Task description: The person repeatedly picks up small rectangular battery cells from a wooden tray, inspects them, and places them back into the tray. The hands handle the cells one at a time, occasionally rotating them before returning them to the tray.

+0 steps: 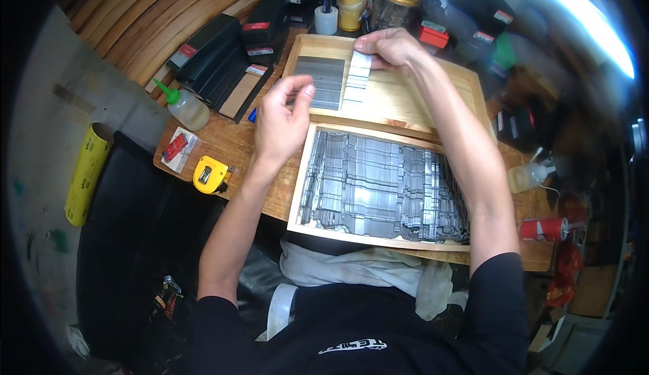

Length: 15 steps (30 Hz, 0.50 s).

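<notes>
Two bare hands work over a wooden table (233,145), above two shallow wooden containers set one beyond the other. The right hand (392,49) reaches across the far tray (412,98), its thumb and forefinger at the upper end of a narrow row of pale, shiny strips (356,84); whether they pinch the strips cannot be told. This row lies in the left part of the tray, just right of a block of dark grey strips (328,77), with a narrow gap between the two.

The left hand (284,118) is at the tray's left edge, near the dark block. Its fingers are loosely bent and slightly parted, the thumb close to the forefinger.

The near box (302,175), closer to the person, holds many grey metal pieces (372,172) packed in uneven columns. To the left on the table are a yellow tape measure (211,174) and a bottle with a green nozzle (188,109). Beyond the tray stand a yellow cylinder (351,6) and a jar (395,10); at the right lies a red can (543,229).
</notes>
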Available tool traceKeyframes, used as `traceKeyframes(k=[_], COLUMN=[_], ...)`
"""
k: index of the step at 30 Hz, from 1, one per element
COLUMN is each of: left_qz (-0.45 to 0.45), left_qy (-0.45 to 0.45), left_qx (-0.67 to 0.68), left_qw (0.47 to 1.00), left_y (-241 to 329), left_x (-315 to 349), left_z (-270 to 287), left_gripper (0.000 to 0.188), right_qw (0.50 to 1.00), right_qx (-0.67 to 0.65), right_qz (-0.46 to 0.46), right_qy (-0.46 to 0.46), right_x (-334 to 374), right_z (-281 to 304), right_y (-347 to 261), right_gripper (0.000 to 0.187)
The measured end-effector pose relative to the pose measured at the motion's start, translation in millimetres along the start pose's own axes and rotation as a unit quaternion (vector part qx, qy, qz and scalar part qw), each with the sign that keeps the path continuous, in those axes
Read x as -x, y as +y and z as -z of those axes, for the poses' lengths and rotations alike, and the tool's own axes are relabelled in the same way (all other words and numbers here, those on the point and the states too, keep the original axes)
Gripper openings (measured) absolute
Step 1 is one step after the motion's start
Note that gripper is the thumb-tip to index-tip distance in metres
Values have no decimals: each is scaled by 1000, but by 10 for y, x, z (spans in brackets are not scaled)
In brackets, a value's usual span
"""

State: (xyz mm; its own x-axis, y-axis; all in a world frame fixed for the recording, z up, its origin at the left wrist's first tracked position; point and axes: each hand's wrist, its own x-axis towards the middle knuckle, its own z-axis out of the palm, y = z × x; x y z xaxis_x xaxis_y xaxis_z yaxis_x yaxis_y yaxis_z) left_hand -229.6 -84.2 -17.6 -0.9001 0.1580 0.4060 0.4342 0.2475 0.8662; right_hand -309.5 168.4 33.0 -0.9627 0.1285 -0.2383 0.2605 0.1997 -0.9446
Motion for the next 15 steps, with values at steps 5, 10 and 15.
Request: traceKeyframes(k=[5,10,15], left_qz=[-177,-226,-268], left_qy=[-126,-127,-37], left_qx=[-81,-86,-128], left_qw=[973,962,954], left_y=[-67,-133,-283], left_x=[54,76,50], left_z=[-66,-157,-97], left_gripper=[18,17,20], right_qw=[1000,970,941], right_qx=[16,190,319], right_qz=[-15,136,87], right_qy=[4,59,75], right_x=[-155,-101,199], right_z=[-153,-209,-164], right_y=[265,272,168], right_gripper=[18,26,25])
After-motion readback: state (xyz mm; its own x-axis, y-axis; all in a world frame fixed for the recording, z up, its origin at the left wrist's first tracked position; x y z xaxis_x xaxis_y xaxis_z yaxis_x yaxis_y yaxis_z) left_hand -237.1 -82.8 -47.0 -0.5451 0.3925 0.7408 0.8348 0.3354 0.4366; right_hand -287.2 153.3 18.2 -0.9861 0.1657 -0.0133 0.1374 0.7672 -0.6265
